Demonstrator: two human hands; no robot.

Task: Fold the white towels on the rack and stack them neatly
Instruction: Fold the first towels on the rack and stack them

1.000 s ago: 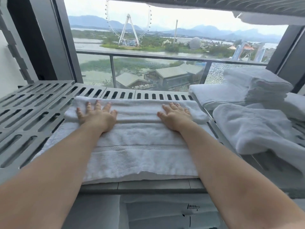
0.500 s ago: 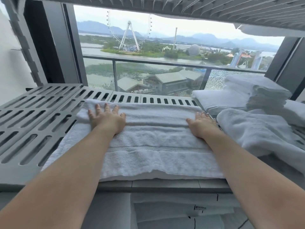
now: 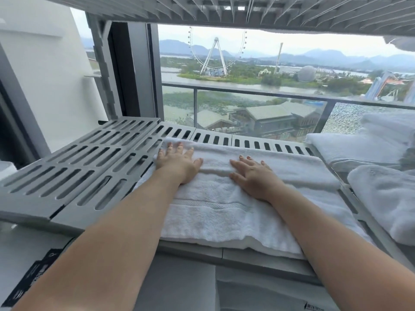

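A white towel lies flat on the grey slotted rack shelf, its far edge folded over into a thicker band. My left hand presses flat on the towel's far left corner, fingers straight and spread. My right hand lies flat on the middle of the towel, fingers straight and pointing left toward the other hand. At the right, folded white towels are stacked on a flat white towel. A crumpled, unfolded white towel lies in front of that stack.
Another slotted shelf hangs close overhead. Behind the rack are a window and a glass balcony rail. A white wall stands at the left. Wrapped white packs lie on the level below.
My right hand has slid left from the towel's right end to its middle. My left hand stays on the far left corner. The view has shifted to the left.
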